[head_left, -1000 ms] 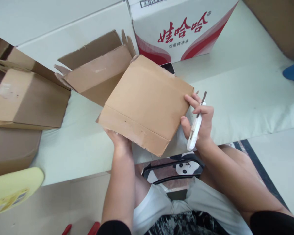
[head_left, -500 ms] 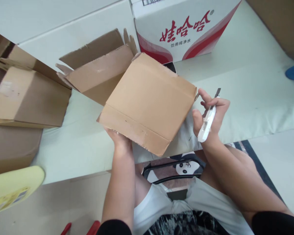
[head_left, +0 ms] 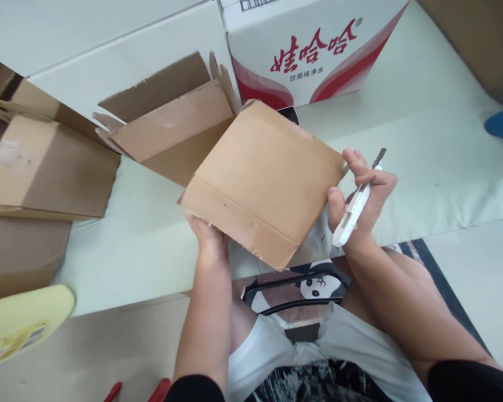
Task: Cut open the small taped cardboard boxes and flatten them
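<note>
A brown cardboard box is held up at a tilt in front of me, with a crease and a rough torn edge along its near side. My left hand grips its near left corner from beneath; the fingers are hidden under the cardboard. At the box's right corner, my right hand has its thumb and a fingertip close against the edge. That same hand is closed on a white utility knife, whose metal blade is out and points up and away from the box.
An open cardboard box stands behind, near a white carton with red lettering. More cardboard boxes are stacked at left. A yellow object juts in at lower left. The pale green cloth-covered surface extends right.
The cardboard box has shifted slightly right and down with my left hand. My right thumb and fingertip have come up against its right corner; the knife has tilted a little.
</note>
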`<action>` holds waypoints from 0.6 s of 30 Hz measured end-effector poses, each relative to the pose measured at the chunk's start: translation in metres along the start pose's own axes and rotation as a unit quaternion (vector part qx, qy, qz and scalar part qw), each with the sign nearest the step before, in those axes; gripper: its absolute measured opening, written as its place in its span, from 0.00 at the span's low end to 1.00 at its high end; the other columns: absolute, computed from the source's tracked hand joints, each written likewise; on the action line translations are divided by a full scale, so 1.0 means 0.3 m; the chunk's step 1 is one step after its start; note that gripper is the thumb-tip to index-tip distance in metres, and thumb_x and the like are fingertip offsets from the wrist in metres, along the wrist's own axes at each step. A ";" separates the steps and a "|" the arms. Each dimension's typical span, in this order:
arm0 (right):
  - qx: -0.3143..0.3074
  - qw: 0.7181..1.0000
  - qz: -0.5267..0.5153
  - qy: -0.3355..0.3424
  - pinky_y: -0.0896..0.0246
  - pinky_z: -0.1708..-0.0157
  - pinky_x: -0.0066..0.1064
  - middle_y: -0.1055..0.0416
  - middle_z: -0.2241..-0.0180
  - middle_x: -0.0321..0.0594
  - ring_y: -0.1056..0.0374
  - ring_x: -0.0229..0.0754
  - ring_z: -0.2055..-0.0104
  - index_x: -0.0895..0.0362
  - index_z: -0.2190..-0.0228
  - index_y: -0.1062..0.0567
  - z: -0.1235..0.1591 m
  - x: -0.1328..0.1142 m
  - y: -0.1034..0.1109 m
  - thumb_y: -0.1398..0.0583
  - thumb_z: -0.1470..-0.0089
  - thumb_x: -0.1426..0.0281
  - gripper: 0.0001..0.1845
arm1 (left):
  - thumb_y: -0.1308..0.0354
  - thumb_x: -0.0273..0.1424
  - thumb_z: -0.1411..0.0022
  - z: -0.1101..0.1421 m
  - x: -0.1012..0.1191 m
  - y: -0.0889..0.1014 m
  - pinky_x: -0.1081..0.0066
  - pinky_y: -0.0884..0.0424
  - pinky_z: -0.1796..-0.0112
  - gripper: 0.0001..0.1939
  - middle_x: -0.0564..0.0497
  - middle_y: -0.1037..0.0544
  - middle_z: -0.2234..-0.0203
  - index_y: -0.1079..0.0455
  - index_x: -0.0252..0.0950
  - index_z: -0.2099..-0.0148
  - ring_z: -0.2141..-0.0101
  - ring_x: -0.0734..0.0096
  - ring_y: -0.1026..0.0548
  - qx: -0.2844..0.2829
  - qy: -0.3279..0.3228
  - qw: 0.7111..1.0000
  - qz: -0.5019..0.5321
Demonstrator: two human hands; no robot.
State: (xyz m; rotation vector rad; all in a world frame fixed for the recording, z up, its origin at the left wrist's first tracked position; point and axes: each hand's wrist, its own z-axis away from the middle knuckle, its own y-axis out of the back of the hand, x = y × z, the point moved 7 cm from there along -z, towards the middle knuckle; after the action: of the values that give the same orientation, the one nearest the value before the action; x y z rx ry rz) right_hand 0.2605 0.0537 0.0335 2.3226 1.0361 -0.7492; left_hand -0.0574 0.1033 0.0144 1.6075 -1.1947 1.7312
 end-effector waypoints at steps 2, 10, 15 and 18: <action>0.000 1.000 0.000 0.001 0.49 0.29 0.79 0.27 0.38 0.48 0.34 0.61 0.29 0.45 0.53 0.44 0.002 0.000 0.001 0.41 0.34 0.57 0.17 | 0.27 0.54 0.51 0.003 -0.004 -0.016 0.68 0.26 0.65 0.26 0.53 0.24 0.70 0.29 0.38 0.67 0.68 0.69 0.26 -0.011 0.009 1.000 -0.004; 0.033 0.999 0.021 0.024 0.52 0.28 0.78 0.26 0.39 0.48 0.36 0.62 0.27 0.46 0.54 0.42 -0.006 -0.032 0.019 0.41 0.35 0.59 0.15 | 0.27 0.47 0.53 0.027 -0.051 -0.058 0.70 0.23 0.63 0.21 0.49 0.17 0.66 0.21 0.36 0.65 0.65 0.67 0.20 -0.050 0.110 0.993 0.005; 0.033 0.997 0.053 0.035 0.51 0.28 0.76 0.24 0.39 0.47 0.36 0.62 0.27 0.46 0.54 0.40 -0.049 -0.091 0.058 0.41 0.37 0.64 0.13 | 0.28 0.41 0.52 0.032 -0.024 -0.079 0.72 0.23 0.62 0.17 0.50 0.15 0.64 0.19 0.38 0.61 0.63 0.66 0.19 -0.040 0.094 0.994 -0.032; -0.038 0.998 0.040 0.016 0.38 0.33 0.70 0.21 0.41 0.46 0.28 0.60 0.32 0.46 0.55 0.39 -0.072 -0.116 0.048 0.40 0.38 0.67 0.13 | 0.27 0.42 0.52 0.022 -0.004 -0.093 0.70 0.22 0.61 0.18 0.51 0.15 0.64 0.20 0.39 0.60 0.62 0.64 0.18 -0.037 0.075 0.996 -0.037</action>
State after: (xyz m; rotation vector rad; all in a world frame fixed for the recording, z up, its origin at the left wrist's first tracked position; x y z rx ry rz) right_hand 0.2583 0.0407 0.0750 2.3036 0.9621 -0.6336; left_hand -0.0307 0.1121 0.0201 1.4344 -1.1007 1.7064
